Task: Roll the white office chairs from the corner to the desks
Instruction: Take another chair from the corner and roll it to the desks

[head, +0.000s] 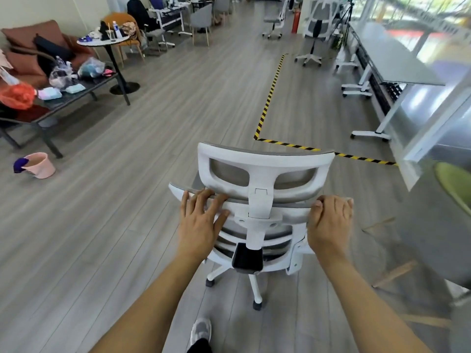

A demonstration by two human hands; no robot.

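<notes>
So a white office chair (257, 159) is seen from behind, sat dead centre of the view on the grey wood floor (114, 238), out in the open and well apart from any desk. It's upright, with the headrest (265, 183) on top and two castor legs visible below.

The top edge of the backrest is held from both sides. The left hand (201, 220) is laid over it at about 9 o'clock of the chair, fingers spread and hooked over the rim, thumb pressed against the back. The right hand (330, 225) is clamped on the same edge at 3 o'clock, fingers curled right round it.

Yellow-black floor tape (270, 98) is run across the floor at roughly 1 o'clock. A long white desk (392, 54) is lined up along the windows at 2 o'clock, and two more white chairs (312, 29) are parked up near 12 to 1 o'clock. A pink bucket (40, 165) is sat at 9 o'clock, and a cluttered sofa (30, 42) and round table (102, 42) can be made out at 10 to 11. One grey shoe (201, 329) is caught at 6 o'clock.
</notes>
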